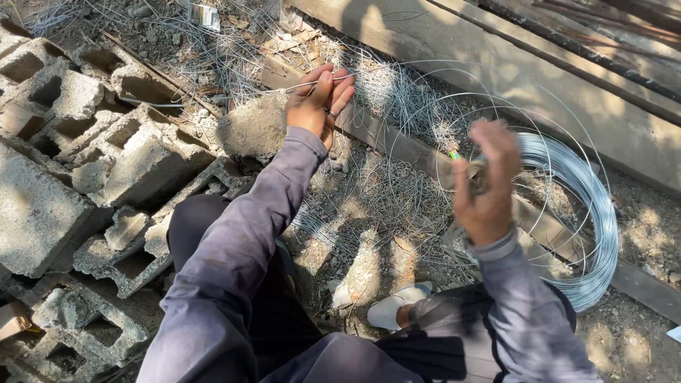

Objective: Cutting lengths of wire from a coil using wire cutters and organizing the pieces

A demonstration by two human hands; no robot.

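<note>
Hands on thin grey wire beside rough hollow blocks [106, 149]
Left hand [319, 99] pinched a wire [298, 86] strand; right hand [488, 186], blurred, gripped a small tool [474, 176] near the shiny coil [589, 206]

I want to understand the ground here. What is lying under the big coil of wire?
Under the coil of wire a wooden plank runs across dirt ground. Loose cut wires lie beside it. The right hand and sleeve cover the coil's near left part.
</note>
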